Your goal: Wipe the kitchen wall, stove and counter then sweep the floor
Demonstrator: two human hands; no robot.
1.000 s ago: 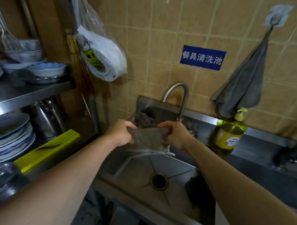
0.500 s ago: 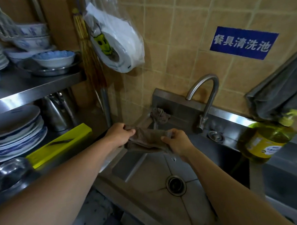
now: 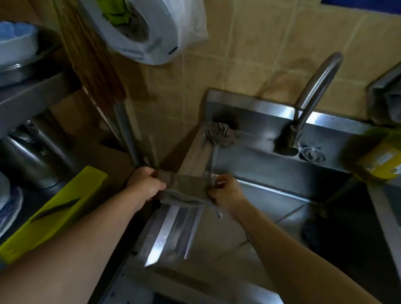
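Observation:
A grey-brown wiping cloth [image 3: 185, 191] is stretched between both hands over the left rim of the steel sink [image 3: 277, 194]. My left hand [image 3: 145, 184] grips its left end and my right hand [image 3: 224, 192] grips its right end. A second crumpled rag [image 3: 219, 133] lies on the sink's back left corner. The tan tiled wall [image 3: 248, 57] rises behind the sink.
A curved steel tap [image 3: 312, 94] stands at the sink's back. A yellow soap bottle [image 3: 383, 157] sits at right under a hanging grey towel [image 3: 392, 102]. A broom [image 3: 91, 53] and white plastic bag [image 3: 148, 27] hang at left. Steel shelves hold bowls [image 3: 6, 47], plates, a yellow cutting board [image 3: 53, 215].
Both hands carried the cloth leftward from the middle of the sink to its left rim. The view swung left and down, so the blue wall sign slid to the top right edge.

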